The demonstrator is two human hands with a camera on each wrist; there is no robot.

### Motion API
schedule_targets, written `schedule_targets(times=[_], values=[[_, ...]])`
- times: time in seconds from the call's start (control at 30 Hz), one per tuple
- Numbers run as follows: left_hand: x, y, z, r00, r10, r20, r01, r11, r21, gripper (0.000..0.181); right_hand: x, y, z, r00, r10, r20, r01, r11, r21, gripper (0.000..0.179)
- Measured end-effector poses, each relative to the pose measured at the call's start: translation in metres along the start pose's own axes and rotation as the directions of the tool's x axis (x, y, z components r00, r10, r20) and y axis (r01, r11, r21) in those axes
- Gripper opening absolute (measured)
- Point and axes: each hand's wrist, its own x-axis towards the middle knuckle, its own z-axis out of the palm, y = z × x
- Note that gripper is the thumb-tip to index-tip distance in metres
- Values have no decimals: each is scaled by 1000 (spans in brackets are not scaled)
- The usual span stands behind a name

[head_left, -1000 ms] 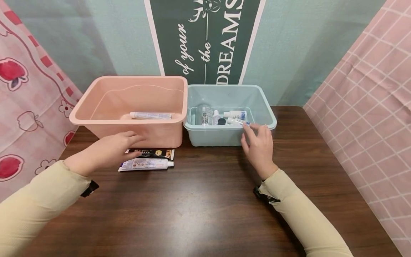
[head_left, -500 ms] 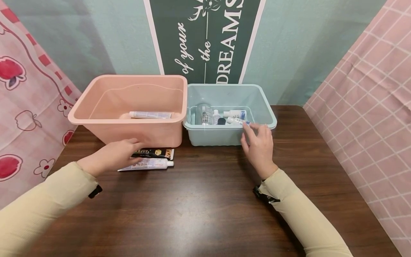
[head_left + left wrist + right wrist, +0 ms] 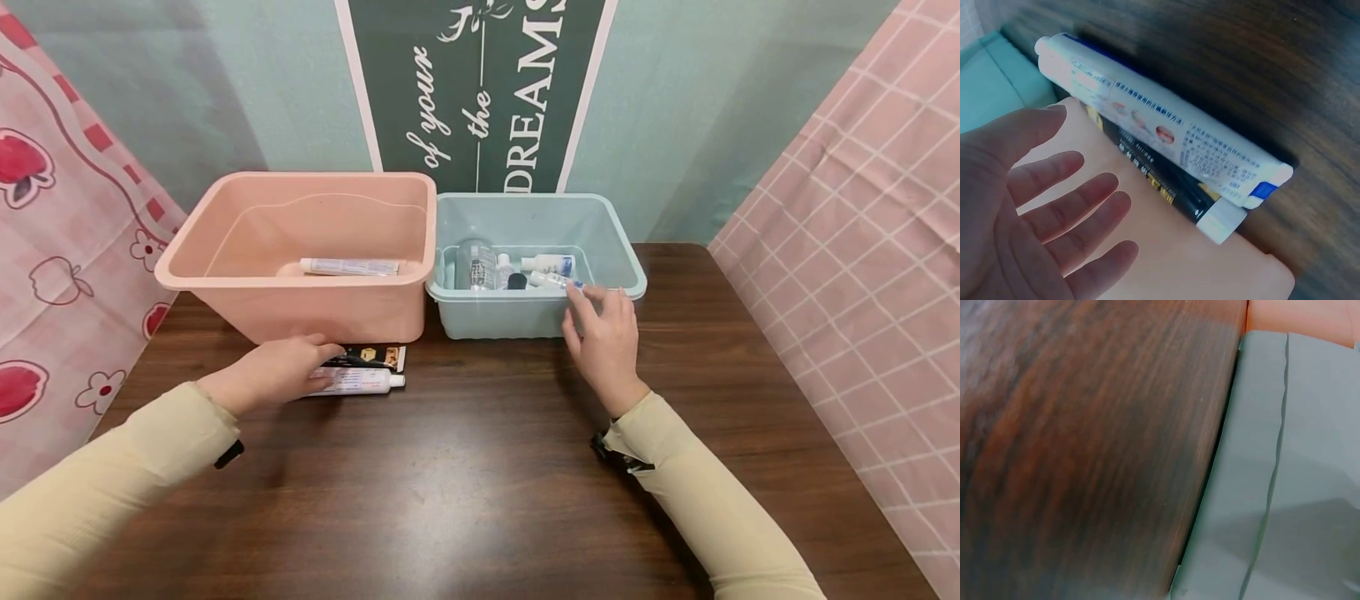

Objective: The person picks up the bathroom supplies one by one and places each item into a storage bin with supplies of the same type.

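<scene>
Two toothpaste tubes lie side by side on the table in front of the pink bin [image 3: 345, 312]. One is a white toothpaste tube [image 3: 1166, 122] with red and blue print, the other a black toothpaste tube [image 3: 1154, 165] with gold lettering, nearer the bin. My left hand [image 3: 277, 372] reaches over their left ends, and in the left wrist view its fingers [image 3: 1079, 209] are spread beside the tubes, holding nothing. My right hand [image 3: 606, 350] rests at the front rim of the light blue bin [image 3: 502, 321], fingertips at the rim. The right wrist view shows the bin's wall but no hand.
Inside the pink bin lies another white tube [image 3: 350, 267]. The blue bin holds a clear bottle [image 3: 474, 265], a white bottle [image 3: 551, 264] and other small containers. Both bins stand near the back of the dark wooden table [image 3: 450, 483], with curtains [image 3: 847, 208] around it.
My left hand has moved slightly right and down, now covering the left ends of both toothpaste tubes. The right hand has stayed at the blue bin's rim.
</scene>
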Motion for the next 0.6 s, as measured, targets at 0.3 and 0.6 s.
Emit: schedule_targets(times=[0.3, 0.6], values=[[4, 2, 13, 1000, 11, 15, -11, 1000, 19, 32, 0, -1, 1, 1000, 1, -2, -1, 1000, 3, 32], [6, 4, 22, 999, 43, 12, -44, 999, 28, 30, 1, -1, 1, 1000, -1, -8, 1, 1000, 6, 31]])
